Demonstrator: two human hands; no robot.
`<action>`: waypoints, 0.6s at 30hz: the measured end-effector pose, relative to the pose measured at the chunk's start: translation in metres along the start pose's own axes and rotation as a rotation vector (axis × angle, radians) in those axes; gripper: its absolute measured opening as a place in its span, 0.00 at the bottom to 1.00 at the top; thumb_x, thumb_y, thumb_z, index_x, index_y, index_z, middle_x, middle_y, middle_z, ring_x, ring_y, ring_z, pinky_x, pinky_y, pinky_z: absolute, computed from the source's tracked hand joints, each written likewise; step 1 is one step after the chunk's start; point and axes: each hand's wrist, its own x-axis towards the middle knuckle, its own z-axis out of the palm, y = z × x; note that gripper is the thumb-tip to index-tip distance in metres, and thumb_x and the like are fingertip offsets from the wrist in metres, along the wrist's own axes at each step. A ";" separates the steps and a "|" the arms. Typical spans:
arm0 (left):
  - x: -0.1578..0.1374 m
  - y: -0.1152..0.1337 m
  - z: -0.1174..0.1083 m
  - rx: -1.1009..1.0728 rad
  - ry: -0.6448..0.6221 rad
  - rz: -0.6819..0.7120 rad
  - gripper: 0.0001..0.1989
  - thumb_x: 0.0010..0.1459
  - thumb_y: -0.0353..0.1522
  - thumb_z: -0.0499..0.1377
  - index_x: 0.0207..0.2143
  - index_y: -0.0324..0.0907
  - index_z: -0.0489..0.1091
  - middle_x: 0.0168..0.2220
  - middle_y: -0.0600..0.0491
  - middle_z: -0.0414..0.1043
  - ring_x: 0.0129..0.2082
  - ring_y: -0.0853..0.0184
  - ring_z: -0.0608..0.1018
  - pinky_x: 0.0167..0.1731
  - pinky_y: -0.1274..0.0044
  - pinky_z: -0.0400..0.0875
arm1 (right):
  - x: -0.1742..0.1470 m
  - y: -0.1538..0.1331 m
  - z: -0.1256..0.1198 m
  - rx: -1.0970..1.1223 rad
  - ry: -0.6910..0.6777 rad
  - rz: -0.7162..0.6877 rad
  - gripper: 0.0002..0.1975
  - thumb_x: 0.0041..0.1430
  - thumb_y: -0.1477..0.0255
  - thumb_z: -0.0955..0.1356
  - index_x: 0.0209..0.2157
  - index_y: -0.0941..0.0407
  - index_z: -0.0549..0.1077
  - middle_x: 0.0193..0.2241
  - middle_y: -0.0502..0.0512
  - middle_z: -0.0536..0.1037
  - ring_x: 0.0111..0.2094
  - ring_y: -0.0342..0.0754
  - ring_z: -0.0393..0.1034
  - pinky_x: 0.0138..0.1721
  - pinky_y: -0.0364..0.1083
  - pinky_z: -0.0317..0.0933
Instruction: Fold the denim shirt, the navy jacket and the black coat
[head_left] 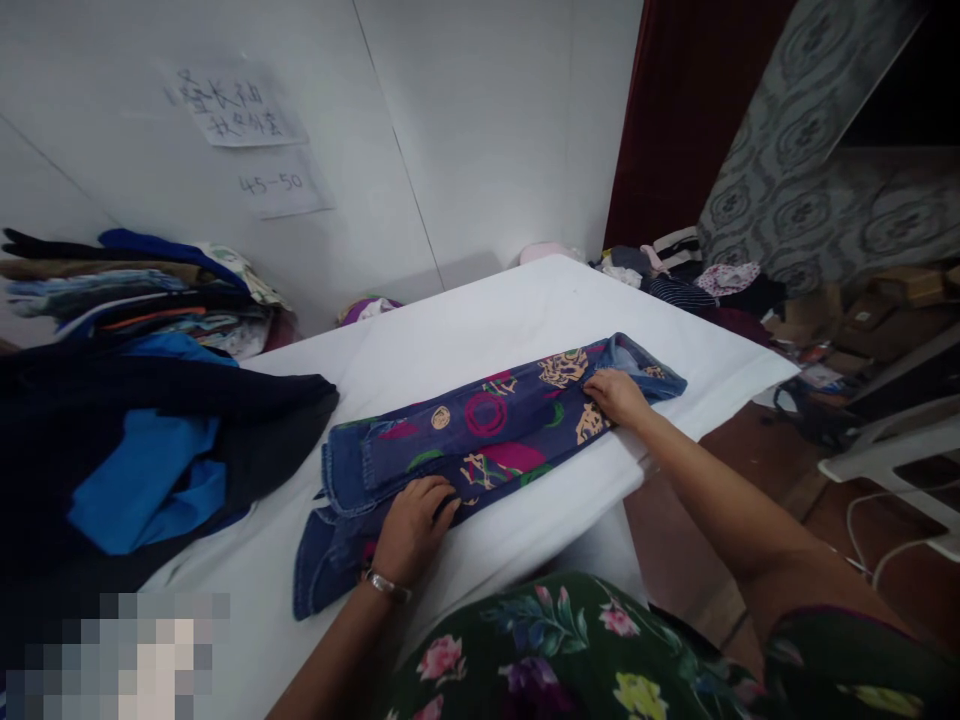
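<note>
Centre of frame: jacket [491,415] under left hand [414,522], fingers loosely curled, thumb apart; right hand [622,397], fingers bent, pinch unclear. I advise light, even pressure.

Garment [487,413] on table [465,320] (clothes [270,430] left).

- A long blue denim garment [487,440], printed in magenta, green and cream, lies there folded into a narrow strip.
- It stretches flat and slantwise across the white-covered bench [450,330].
- Plain, stitched denim shows at its left end; faded denim at the right.
</note>
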 end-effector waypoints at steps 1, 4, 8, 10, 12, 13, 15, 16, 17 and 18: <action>0.000 0.000 0.000 -0.006 -0.003 -0.008 0.10 0.62 0.35 0.53 0.37 0.43 0.73 0.41 0.50 0.73 0.40 0.63 0.74 0.41 0.69 0.68 | 0.001 0.002 0.002 0.009 0.010 -0.009 0.11 0.62 0.71 0.63 0.33 0.57 0.76 0.33 0.58 0.76 0.37 0.51 0.67 0.41 0.47 0.57; 0.001 0.002 -0.002 -0.014 -0.016 -0.029 0.10 0.62 0.33 0.51 0.34 0.42 0.71 0.39 0.50 0.73 0.39 0.63 0.73 0.40 0.70 0.68 | 0.000 0.006 0.005 0.028 0.017 -0.029 0.11 0.62 0.71 0.63 0.33 0.57 0.76 0.32 0.58 0.76 0.36 0.50 0.67 0.41 0.47 0.57; 0.002 0.005 -0.005 -0.006 -0.028 -0.028 0.10 0.62 0.33 0.51 0.33 0.42 0.70 0.37 0.49 0.73 0.38 0.63 0.73 0.40 0.69 0.68 | -0.006 -0.003 0.000 0.008 0.043 -0.010 0.13 0.63 0.69 0.62 0.37 0.58 0.77 0.35 0.59 0.77 0.38 0.52 0.68 0.43 0.49 0.58; 0.002 0.006 -0.006 -0.009 -0.032 -0.025 0.10 0.62 0.33 0.50 0.33 0.42 0.70 0.38 0.49 0.73 0.38 0.63 0.73 0.40 0.69 0.68 | -0.012 -0.016 -0.002 0.001 0.101 -0.001 0.15 0.64 0.67 0.60 0.43 0.58 0.75 0.42 0.61 0.77 0.44 0.54 0.68 0.47 0.52 0.57; 0.002 0.006 -0.006 -0.014 -0.041 -0.024 0.10 0.63 0.33 0.50 0.33 0.42 0.70 0.38 0.49 0.72 0.38 0.63 0.72 0.41 0.69 0.68 | -0.020 -0.031 0.000 -0.004 0.121 -0.030 0.19 0.65 0.64 0.59 0.51 0.56 0.72 0.51 0.61 0.73 0.53 0.55 0.63 0.54 0.56 0.53; 0.002 0.006 -0.006 -0.014 -0.047 -0.025 0.10 0.63 0.33 0.49 0.34 0.42 0.70 0.39 0.49 0.72 0.39 0.63 0.72 0.41 0.69 0.67 | -0.024 -0.037 0.002 -0.011 0.101 -0.047 0.21 0.66 0.62 0.58 0.54 0.56 0.69 0.55 0.61 0.69 0.57 0.56 0.59 0.57 0.58 0.50; 0.001 0.006 -0.005 -0.008 -0.062 -0.029 0.11 0.63 0.33 0.49 0.34 0.42 0.70 0.39 0.49 0.72 0.39 0.63 0.72 0.42 0.68 0.67 | -0.032 -0.047 0.009 -0.033 0.017 -0.059 0.25 0.65 0.59 0.57 0.58 0.55 0.65 0.60 0.61 0.64 0.62 0.57 0.53 0.59 0.61 0.46; 0.001 0.005 -0.005 -0.008 -0.071 -0.028 0.10 0.63 0.33 0.49 0.34 0.42 0.70 0.39 0.49 0.72 0.39 0.63 0.72 0.42 0.68 0.67 | -0.034 -0.050 0.013 -0.042 -0.027 -0.050 0.26 0.65 0.58 0.57 0.59 0.55 0.64 0.60 0.62 0.62 0.62 0.58 0.52 0.59 0.62 0.45; 0.000 0.005 -0.006 -0.011 -0.080 -0.025 0.10 0.63 0.33 0.50 0.34 0.42 0.70 0.38 0.49 0.72 0.39 0.63 0.72 0.42 0.69 0.67 | -0.036 -0.052 0.015 -0.049 -0.061 -0.036 0.26 0.65 0.57 0.57 0.59 0.55 0.63 0.61 0.62 0.62 0.63 0.58 0.51 0.59 0.63 0.45; 0.000 0.005 -0.007 -0.018 -0.083 -0.023 0.10 0.63 0.34 0.50 0.34 0.42 0.70 0.38 0.49 0.72 0.39 0.64 0.73 0.42 0.69 0.68 | -0.037 -0.053 0.016 -0.053 -0.080 -0.021 0.27 0.65 0.57 0.57 0.59 0.55 0.63 0.61 0.63 0.61 0.63 0.58 0.51 0.60 0.63 0.45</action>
